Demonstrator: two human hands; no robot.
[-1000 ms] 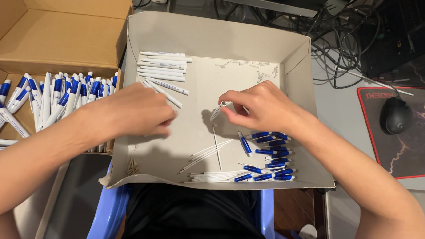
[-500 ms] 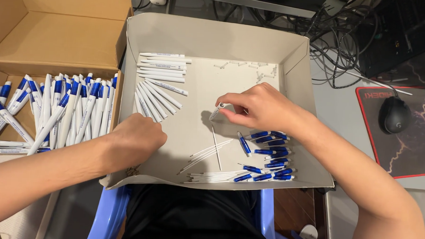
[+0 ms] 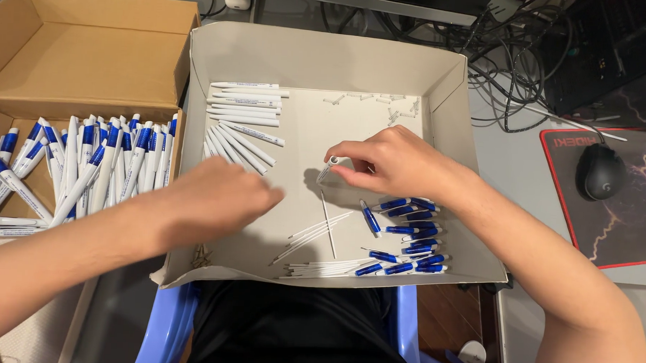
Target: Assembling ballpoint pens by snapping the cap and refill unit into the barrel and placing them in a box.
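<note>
tray: shallow white cardboard tray (image 3: 440,100) on the lap, used as landmark below.
right hand: right hand (image 3: 395,162) over tray centre, fingers pinched shut on a short white pen barrel (image 3: 326,169), open end up-left, tilted, tip near the tray floor.
left hand: left hand (image 3: 211,199) over the tray's left half, blurred, fingers curled loosely down; can't tell if it has anything. Closest to the row of barrels.
white barrels: white barrels (image 3: 243,121) laid out in the tray's upper-left, some flat and parallel, some fanned.
refills: thin refills (image 3: 321,231) loose in the tray's lower middle, one lying just under the held barrel.
blue parts: blue-and-white clip pieces (image 3: 407,234) piled in the tray's lower-right.
springs: small bits along the tray's far wall, likely springs; too small to be sure.
finished pens: blue-and-white pens (image 3: 87,166) stacked in the brown carton (image 3: 77,58) left of the tray.
step: judging by the parts, pen assembly, barrel in hand and waiting for its insert.
next move: probably needs a refill picked from the lower middle and lined up with the barrel's open end; thin part, so a fine pinch.
</note>
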